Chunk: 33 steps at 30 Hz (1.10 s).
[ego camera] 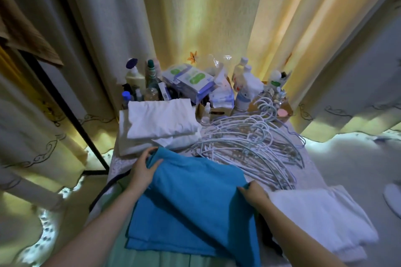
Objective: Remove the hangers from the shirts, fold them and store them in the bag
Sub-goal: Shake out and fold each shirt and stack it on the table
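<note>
In the head view we are holding the blue shirt [195, 191] at the near end of the surface [312, 165], our left grip [143, 169] clasping its far left corner and our right grip [253, 195] pinching its right edge, with the bare hangers [249, 143] piled just beyond. To fold it well, we are judging that both corners should travel level and taut, landing squarely on the layers beneath, clear of the hangers.

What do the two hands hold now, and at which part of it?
Both hold the blue shirt. The left hand grips its far left corner, and the right hand grips its right edge.
</note>
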Available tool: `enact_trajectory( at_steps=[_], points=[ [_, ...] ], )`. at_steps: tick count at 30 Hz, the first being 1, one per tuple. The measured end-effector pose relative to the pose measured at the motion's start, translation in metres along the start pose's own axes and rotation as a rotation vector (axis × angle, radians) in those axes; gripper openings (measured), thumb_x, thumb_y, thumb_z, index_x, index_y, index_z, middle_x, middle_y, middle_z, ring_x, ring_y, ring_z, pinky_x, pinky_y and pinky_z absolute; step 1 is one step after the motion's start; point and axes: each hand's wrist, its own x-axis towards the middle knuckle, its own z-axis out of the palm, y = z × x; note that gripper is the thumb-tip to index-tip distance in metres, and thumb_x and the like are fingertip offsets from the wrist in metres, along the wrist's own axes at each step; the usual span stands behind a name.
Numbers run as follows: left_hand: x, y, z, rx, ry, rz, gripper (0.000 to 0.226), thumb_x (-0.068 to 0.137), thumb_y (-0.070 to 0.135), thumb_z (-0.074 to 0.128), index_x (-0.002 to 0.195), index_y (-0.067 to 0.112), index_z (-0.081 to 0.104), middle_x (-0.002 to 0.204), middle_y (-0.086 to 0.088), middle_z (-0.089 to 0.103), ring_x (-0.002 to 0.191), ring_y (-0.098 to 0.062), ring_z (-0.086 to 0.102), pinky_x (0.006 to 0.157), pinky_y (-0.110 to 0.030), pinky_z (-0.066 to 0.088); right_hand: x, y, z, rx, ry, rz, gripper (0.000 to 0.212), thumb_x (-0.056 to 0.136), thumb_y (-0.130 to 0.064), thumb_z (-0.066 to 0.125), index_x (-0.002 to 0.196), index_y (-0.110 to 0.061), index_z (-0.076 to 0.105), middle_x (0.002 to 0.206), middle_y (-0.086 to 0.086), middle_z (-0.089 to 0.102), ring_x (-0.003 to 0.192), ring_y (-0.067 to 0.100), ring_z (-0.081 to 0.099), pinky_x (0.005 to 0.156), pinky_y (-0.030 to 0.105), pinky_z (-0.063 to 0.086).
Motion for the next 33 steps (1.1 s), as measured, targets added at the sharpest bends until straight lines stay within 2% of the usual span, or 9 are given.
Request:
enact_trajectory(
  at_steps=[3, 6, 10, 13, 17, 20, 23, 26, 33],
  points=[
    [-0.012, -0.017, 0.004, 0.25, 0.114, -0.077, 0.059, 0.078, 0.005, 0.072, 0.13, 0.002, 0.044, 0.115, -0.019, 0.049, 0.108, -0.035, 0.049, 0.094, -0.049, 0.044, -0.006, 0.001, -0.002, 0.075, 0.008, 0.019, 0.038, 0.093, -0.042, 0.056, 0.075, -0.01, 0.046, 0.073, 0.006, 0.057, 0.075, 0.022, 0.058, 0.054, 0.025, 0.038],
    [-0.031, -0.022, 0.012, 0.47, 0.152, 0.214, 0.045, 0.072, -0.002, 0.072, 0.115, 0.003, 0.055, 0.112, -0.017, 0.049, 0.108, -0.03, 0.047, 0.091, -0.043, 0.044, -0.013, 0.004, -0.004, 0.097, -0.04, 0.04, 0.042, 0.091, -0.048, 0.056, 0.087, -0.007, 0.057, 0.1, 0.014, 0.067, 0.095, 0.028, 0.063, 0.066, 0.027, 0.043],
    [-0.044, -0.007, 0.023, 0.177, -0.46, -0.002, 0.029, 0.092, 0.008, 0.058, 0.12, 0.01, 0.054, 0.11, -0.01, 0.057, 0.081, -0.02, 0.055, 0.072, -0.022, 0.045, -0.042, -0.012, -0.014, 0.542, -0.179, 0.066, 0.043, 0.085, -0.037, 0.067, 0.119, -0.016, 0.05, 0.11, 0.004, 0.06, 0.093, 0.02, 0.059, 0.066, 0.026, 0.049],
    [-0.042, 0.006, 0.023, -0.091, -0.4, -0.262, 0.03, 0.099, 0.021, 0.045, 0.123, 0.004, 0.052, 0.109, -0.012, 0.064, 0.073, -0.017, 0.059, 0.064, -0.022, 0.044, -0.065, -0.05, -0.004, 0.67, -0.253, -0.103, 0.045, 0.086, -0.023, 0.065, 0.124, -0.024, 0.04, 0.109, 0.001, 0.062, 0.089, 0.019, 0.062, 0.063, 0.027, 0.051],
    [-0.035, 0.012, 0.012, -0.437, -0.435, -0.409, 0.047, 0.098, 0.051, 0.03, 0.107, 0.022, 0.066, 0.097, -0.002, 0.073, 0.078, -0.015, 0.07, 0.066, -0.025, 0.054, -0.081, -0.128, 0.047, 0.669, -0.083, -0.365, 0.076, 0.083, -0.01, 0.068, 0.144, -0.009, 0.023, 0.123, 0.015, 0.058, 0.112, 0.028, 0.058, 0.094, 0.037, 0.049],
    [-0.026, 0.006, -0.003, -0.45, -0.322, -0.342, 0.029, 0.092, 0.047, 0.049, 0.101, 0.027, 0.067, 0.115, 0.001, 0.068, 0.102, -0.015, 0.065, 0.092, -0.032, 0.05, -0.091, -0.17, 0.078, 0.772, -0.368, -0.462, 0.088, 0.09, -0.013, 0.061, 0.15, -0.022, -0.003, 0.088, 0.001, 0.062, 0.075, 0.017, 0.061, 0.074, 0.031, 0.053],
    [-0.015, -0.013, -0.014, -0.396, -0.226, -0.284, 0.015, 0.089, 0.008, 0.062, 0.103, 0.012, 0.064, 0.117, -0.019, 0.066, 0.096, -0.025, 0.064, 0.086, -0.037, 0.05, -0.085, -0.17, 0.087, 0.708, -0.166, -0.477, 0.06, 0.091, 0.0, 0.049, 0.145, -0.01, 0.024, 0.101, 0.004, 0.06, 0.073, 0.009, 0.052, 0.071, 0.021, 0.044],
    [-0.006, -0.018, -0.017, -0.375, -0.239, -0.276, 0.014, 0.09, 0.01, 0.062, 0.103, 0.014, 0.063, 0.11, -0.013, 0.068, 0.097, -0.026, 0.064, 0.077, -0.03, 0.051, -0.07, -0.132, 0.092, 0.762, 0.147, -0.255, 0.038, 0.089, 0.001, 0.05, 0.127, 0.0, 0.044, 0.107, 0.013, 0.057, 0.085, 0.02, 0.054, 0.077, 0.03, 0.045],
    [0.004, -0.038, 0.002, -0.18, -0.037, -0.311, 0.041, 0.1, 0.03, 0.043, 0.134, 0.007, 0.048, 0.134, -0.012, 0.051, 0.126, -0.031, 0.046, 0.098, -0.032, 0.036, -0.074, -0.087, 0.127, 0.7, -0.12, -0.016, 0.038, 0.081, -0.025, 0.074, 0.104, -0.001, 0.058, 0.095, 0.011, 0.066, 0.081, 0.018, 0.061, 0.065, 0.023, 0.047]
  ],
)
